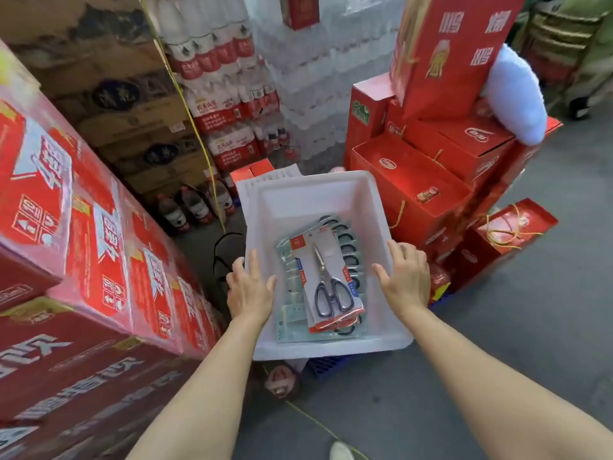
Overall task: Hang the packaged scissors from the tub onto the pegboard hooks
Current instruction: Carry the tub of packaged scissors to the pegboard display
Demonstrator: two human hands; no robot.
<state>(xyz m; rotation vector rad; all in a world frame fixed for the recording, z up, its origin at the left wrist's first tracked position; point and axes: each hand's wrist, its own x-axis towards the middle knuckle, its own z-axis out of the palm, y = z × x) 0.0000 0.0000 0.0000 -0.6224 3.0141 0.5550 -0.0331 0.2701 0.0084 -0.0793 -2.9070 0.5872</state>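
Note:
A white plastic tub [298, 194] sits low in front of me, holding a fanned stack of packaged scissors [326, 283]. The top pack shows dark-handled scissors on a red and white card. My left hand [250, 287] rests on the tub's left rim with fingers spread. My right hand [406, 277] lies on the right rim, fingers apart as well. Neither hand holds a pack. No pegboard or hooks are in view.
Stacked red cartons [99, 260] wall in the left side. Red gift boxes [428, 180] pile up on the right, close to the tub. Shrink-wrapped water bottles [229, 104] stand behind. Grey floor [530, 327] opens to the right. A blue crate [326, 365] sits under the tub.

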